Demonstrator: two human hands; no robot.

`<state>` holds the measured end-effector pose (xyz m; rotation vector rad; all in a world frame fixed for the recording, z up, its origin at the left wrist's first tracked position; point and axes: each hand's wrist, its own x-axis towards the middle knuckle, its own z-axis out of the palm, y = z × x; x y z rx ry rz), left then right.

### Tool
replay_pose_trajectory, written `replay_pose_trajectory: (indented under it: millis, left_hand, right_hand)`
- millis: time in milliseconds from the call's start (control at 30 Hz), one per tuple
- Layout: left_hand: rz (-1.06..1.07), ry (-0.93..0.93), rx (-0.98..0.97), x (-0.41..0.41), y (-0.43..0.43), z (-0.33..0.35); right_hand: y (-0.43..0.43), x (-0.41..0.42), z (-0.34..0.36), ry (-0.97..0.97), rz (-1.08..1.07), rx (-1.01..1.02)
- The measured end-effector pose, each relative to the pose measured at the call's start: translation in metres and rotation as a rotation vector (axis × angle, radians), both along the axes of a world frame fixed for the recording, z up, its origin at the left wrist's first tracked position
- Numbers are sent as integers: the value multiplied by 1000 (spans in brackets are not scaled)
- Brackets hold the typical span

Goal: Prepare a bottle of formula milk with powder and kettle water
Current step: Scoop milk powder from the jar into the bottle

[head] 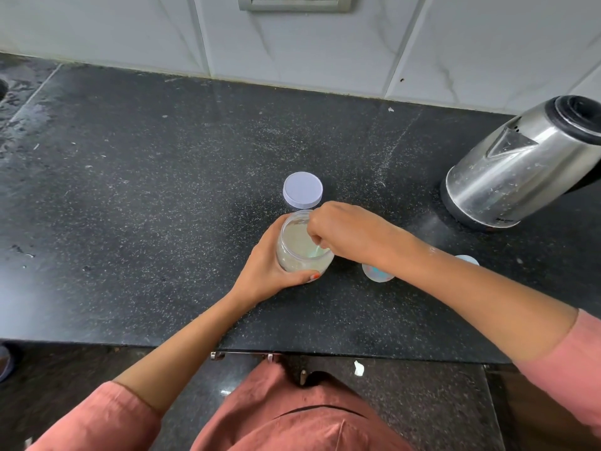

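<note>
Kitchen, dark speckled stone worktop (130, 190) under a white tiled wall (325, 43), socket plate (294, 3) at the top edge

- powder jar (294, 247): clear, stands mid-worktop, open, pale powder inside, well filled
- lid (302, 190): white, lies flat on the worktop just behind the jar
- left hand (270, 265): wrapped round the jar's side, thumb across the near wall, steadying it
- right hand (344, 232): over the jar mouth, fingers curled and pinching a thin pale scoop (317, 252) whose end dips into the powder; how much it carries cannot be told
- clear round vessel (377, 273): just right of the jar, partly under the right forearm, with a tint of colour; likely the bottle, though upright or lying cannot be told, nor whether anything is in it
- pale blue piece (467, 259): beyond the forearm, perhaps the bottle's cap, mostly hidden
- kettle (520, 170): steel, black base and rim, far right of the worktop, well apart from the jar, no hand on it

Progress, as judged: early-middle. Done: jar opened, lid set aside, scoop in the powder. Left: carry powder to the bottle, pour kettle water, cap the bottle and mix, close the jar. No water on the worktop near the bottle, so the pour looks not yet done
</note>
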<state>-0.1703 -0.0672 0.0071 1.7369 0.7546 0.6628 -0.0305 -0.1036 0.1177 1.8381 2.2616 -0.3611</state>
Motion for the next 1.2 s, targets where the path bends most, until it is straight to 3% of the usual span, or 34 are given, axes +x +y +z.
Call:
replay_pose_trajectory:
  millis: [500, 833, 1067, 1200]
  left_hand:
    - [3, 9, -7, -1, 0, -1]
    - [5, 20, -5, 0, 0, 1]
    - [-1, 23, 9, -1, -1, 3]
    - [3, 31, 12, -1, -1, 3]
  right_hand:
    - [9, 6, 1, 205, -92, -202]
    - [19, 8, 10, 79, 32, -259]
    - [16, 11, 7, 232, -5, -262]
    - [19, 17, 11, 223, 6, -290]
